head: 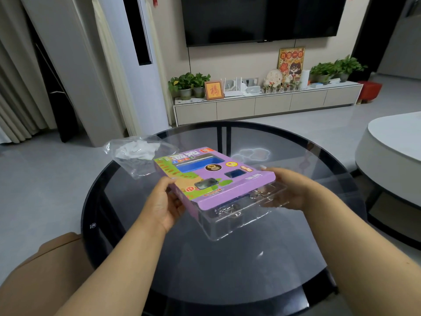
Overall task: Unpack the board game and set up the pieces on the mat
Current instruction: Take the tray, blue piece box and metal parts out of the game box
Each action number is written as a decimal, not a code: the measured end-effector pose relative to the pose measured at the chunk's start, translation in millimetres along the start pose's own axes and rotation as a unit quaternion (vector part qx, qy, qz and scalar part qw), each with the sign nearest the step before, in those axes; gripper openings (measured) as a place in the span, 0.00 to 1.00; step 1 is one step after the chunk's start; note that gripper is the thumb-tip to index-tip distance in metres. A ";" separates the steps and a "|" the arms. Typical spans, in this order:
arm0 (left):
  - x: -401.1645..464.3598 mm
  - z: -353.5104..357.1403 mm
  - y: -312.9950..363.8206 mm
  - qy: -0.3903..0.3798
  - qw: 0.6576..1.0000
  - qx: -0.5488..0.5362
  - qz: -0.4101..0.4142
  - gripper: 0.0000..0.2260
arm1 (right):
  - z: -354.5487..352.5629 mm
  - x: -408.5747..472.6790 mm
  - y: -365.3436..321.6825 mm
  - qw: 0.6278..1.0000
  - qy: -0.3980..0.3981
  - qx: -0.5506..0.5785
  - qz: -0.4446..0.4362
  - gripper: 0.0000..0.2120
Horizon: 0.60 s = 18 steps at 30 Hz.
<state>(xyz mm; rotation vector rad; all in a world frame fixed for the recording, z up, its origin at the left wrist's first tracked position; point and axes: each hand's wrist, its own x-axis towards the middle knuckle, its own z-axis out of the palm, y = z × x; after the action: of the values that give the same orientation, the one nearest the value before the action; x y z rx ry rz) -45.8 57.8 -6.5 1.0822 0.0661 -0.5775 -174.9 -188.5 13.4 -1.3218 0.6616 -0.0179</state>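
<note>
Fingers of the left hand (164,202) curl round the purple cardboard game box (214,176) at frame centre; the right hand (293,190) grips the clear plastic tray (237,221) protruding beneath, above the round dark glass table (205,270).

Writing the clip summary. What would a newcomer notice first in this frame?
The purple game box catches the eye first, held above the round glass table at mid-frame. The left hand grips its near left corner, while the right hand holds the clear plastic tray that sticks out of the box's near end, with small metal pieces in it. Behind the box to the left, a crumpled clear plastic bag lies at the table's far left edge.
</note>
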 end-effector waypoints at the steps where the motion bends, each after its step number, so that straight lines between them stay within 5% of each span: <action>1: 2.9 -0.1 -0.3 -0.006 1.000 0.011 -0.007 0.08 | 1.1 -2.7 -0.9 0.999 -0.027 0.042 0.008 0.13; 8: 3.0 10.9 -6.0 -0.051 0.998 -0.001 -0.030 0.16 | 10.2 6.2 7.7 0.991 -0.051 0.119 0.023 0.12; 15: -35.9 11.9 -19.8 -0.196 0.974 -0.066 -0.092 0.37 | 21.1 16.4 15.3 0.976 -0.051 0.207 -0.042 0.12; 18: -39.8 14.5 -24.1 -0.174 0.979 -0.056 -0.088 0.25 | 23.5 23.9 18.0 0.977 -0.013 0.207 -0.046 0.12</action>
<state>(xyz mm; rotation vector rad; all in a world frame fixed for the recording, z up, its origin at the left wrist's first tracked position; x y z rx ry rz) -94.5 53.8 -6.2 0.8587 -0.1109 -0.9064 -151.0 -171.7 -11.0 -0.9476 0.5383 -0.2034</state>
